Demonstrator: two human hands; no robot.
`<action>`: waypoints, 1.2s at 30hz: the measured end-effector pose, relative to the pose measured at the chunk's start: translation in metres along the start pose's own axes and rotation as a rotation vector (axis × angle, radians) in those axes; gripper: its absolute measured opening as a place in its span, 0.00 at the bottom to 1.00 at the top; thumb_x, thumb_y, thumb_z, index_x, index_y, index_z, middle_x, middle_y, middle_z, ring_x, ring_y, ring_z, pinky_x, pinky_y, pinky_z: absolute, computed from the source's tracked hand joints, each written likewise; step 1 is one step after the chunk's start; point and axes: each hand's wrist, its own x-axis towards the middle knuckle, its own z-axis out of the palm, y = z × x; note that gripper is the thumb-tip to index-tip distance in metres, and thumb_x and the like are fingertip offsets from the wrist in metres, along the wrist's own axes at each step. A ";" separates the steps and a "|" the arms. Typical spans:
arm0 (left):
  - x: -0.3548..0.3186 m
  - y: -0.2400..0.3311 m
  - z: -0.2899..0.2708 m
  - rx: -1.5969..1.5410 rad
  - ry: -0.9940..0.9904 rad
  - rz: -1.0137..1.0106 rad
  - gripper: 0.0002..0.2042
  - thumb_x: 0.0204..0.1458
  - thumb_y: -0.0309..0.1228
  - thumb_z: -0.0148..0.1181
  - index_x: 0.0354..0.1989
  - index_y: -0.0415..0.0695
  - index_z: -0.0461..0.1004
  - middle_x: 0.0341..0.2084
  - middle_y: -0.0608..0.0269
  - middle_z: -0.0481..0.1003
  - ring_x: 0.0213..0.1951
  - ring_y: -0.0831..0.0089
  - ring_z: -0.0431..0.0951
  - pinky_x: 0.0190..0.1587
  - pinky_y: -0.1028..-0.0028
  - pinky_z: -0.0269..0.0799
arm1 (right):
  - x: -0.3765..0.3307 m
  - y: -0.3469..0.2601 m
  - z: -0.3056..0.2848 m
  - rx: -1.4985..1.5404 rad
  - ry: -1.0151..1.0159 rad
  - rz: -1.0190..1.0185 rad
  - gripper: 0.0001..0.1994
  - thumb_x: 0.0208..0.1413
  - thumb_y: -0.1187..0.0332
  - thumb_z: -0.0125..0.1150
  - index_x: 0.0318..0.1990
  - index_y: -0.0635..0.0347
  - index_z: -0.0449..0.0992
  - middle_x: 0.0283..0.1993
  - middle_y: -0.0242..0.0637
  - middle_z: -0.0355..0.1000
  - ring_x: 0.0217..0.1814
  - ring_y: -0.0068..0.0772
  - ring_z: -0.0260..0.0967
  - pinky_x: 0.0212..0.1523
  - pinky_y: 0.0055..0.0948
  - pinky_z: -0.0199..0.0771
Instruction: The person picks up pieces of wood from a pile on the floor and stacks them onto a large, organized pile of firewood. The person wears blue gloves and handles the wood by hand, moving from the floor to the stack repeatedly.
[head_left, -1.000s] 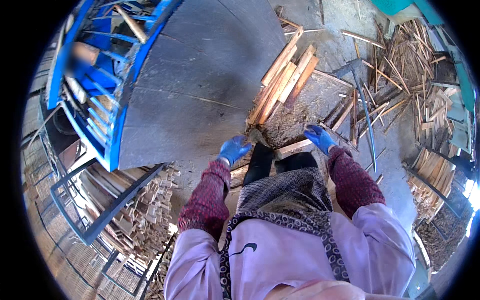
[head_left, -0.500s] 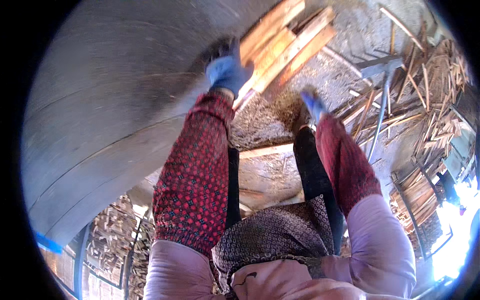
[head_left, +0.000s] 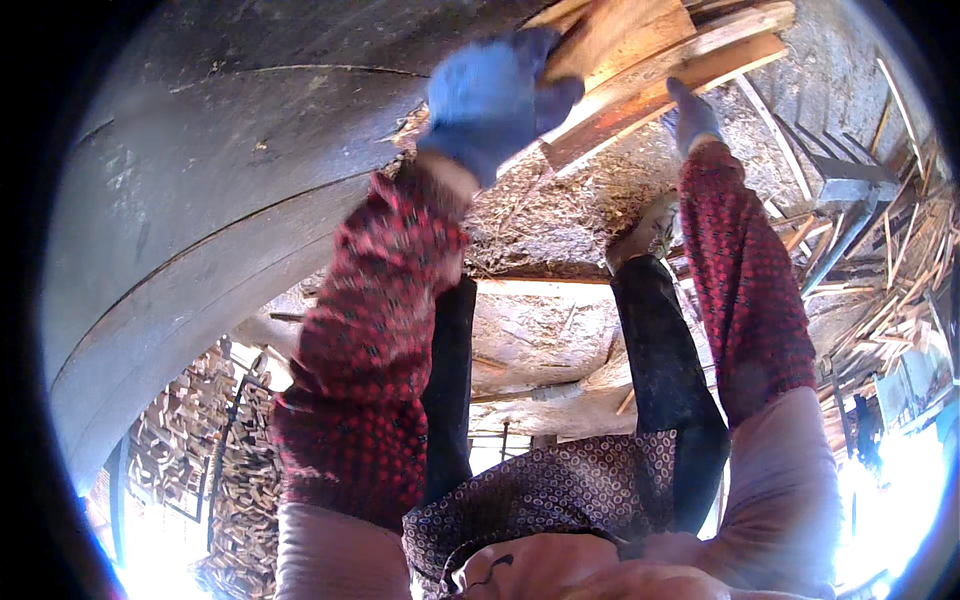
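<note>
Several sawn wooden boards (head_left: 640,45) lie together beyond me, slanting up to the right. At their left side is my left hand (head_left: 485,100), in a blue work glove, somewhat blurred. Its thumb is spread from the fingers, and I see nothing gripped in it. My right hand (head_left: 695,118), also gloved, is at the lower edge of the nearest board (head_left: 620,120). One digit lies over that edge, and the others are partly hidden beside it, so the hand appears closed on the board. Patterned red sleeve covers reach both wrists.
A large grey curved-looking surface (head_left: 220,200) fills the left. Wood chips and sawdust (head_left: 540,220) cover the ground by my shoe (head_left: 645,235). A metal stand (head_left: 850,180) and loose wood strips (head_left: 900,260) are on the right. Stacked wood (head_left: 245,480) stands lower left.
My right hand has come forward from beside my leg to the nearest board's edge. The left hand has moved up and right along the boards. The whole view has shifted too.
</note>
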 end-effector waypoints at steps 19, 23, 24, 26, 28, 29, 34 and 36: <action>-0.220 -0.198 0.142 -2.008 0.702 -1.111 0.25 0.58 0.51 0.62 0.57 0.48 0.72 0.53 0.58 0.75 0.54 0.56 0.75 0.55 0.48 0.72 | -0.041 -0.032 0.073 1.239 -0.301 -0.008 0.40 0.61 0.33 0.44 0.72 0.49 0.58 0.74 0.41 0.58 0.74 0.52 0.55 0.70 0.58 0.58; -0.226 -0.158 0.153 -1.638 0.760 -1.188 0.27 0.61 0.42 0.63 0.64 0.47 0.63 0.52 0.57 0.75 0.51 0.62 0.77 0.50 0.60 0.76 | -0.038 -0.029 0.055 1.242 -0.432 0.013 0.41 0.61 0.35 0.47 0.75 0.50 0.51 0.77 0.42 0.51 0.75 0.49 0.53 0.72 0.57 0.53; -0.217 -0.131 0.151 -1.560 0.750 -1.195 0.27 0.61 0.40 0.63 0.65 0.47 0.62 0.53 0.58 0.74 0.51 0.64 0.77 0.49 0.63 0.76 | -0.041 -0.022 0.043 1.072 -0.375 -0.097 0.42 0.61 0.35 0.48 0.75 0.50 0.48 0.77 0.42 0.51 0.75 0.50 0.53 0.73 0.56 0.53; -0.234 -0.093 0.174 -1.542 0.548 -1.086 0.26 0.60 0.37 0.64 0.64 0.44 0.64 0.53 0.59 0.75 0.51 0.69 0.76 0.51 0.68 0.75 | -0.036 -0.007 0.024 0.753 -0.298 -0.294 0.45 0.60 0.36 0.51 0.76 0.49 0.42 0.77 0.42 0.50 0.75 0.50 0.52 0.74 0.56 0.51; -0.269 -0.046 0.188 -1.442 0.114 -1.123 0.30 0.56 0.41 0.70 0.63 0.39 0.68 0.53 0.57 0.76 0.54 0.71 0.74 0.57 0.68 0.72 | -0.036 -0.002 0.015 0.819 -0.450 -0.358 0.45 0.60 0.35 0.51 0.76 0.49 0.43 0.77 0.41 0.50 0.75 0.50 0.53 0.74 0.55 0.53; -0.291 -0.035 0.206 -1.001 -0.035 -0.807 0.33 0.53 0.39 0.72 0.64 0.38 0.68 0.55 0.53 0.76 0.58 0.69 0.73 0.62 0.67 0.68 | -0.043 -0.007 0.011 1.036 -0.650 -0.323 0.44 0.60 0.34 0.50 0.76 0.48 0.46 0.77 0.40 0.51 0.75 0.49 0.54 0.73 0.55 0.55; -0.270 -0.078 0.200 -0.822 0.102 -0.934 0.27 0.53 0.31 0.70 0.61 0.39 0.72 0.54 0.51 0.77 0.55 0.65 0.77 0.58 0.69 0.71 | -0.042 -0.014 0.001 1.064 -0.244 0.200 0.41 0.61 0.32 0.45 0.74 0.46 0.54 0.75 0.39 0.54 0.73 0.50 0.57 0.71 0.56 0.58; -0.219 -0.116 0.177 -1.104 0.581 -1.020 0.16 0.60 0.26 0.62 0.54 0.33 0.75 0.49 0.55 0.80 0.44 0.73 0.79 0.50 0.73 0.75 | -0.038 -0.012 0.002 1.104 -0.245 0.148 0.41 0.61 0.32 0.42 0.74 0.47 0.55 0.74 0.39 0.55 0.73 0.49 0.57 0.71 0.55 0.59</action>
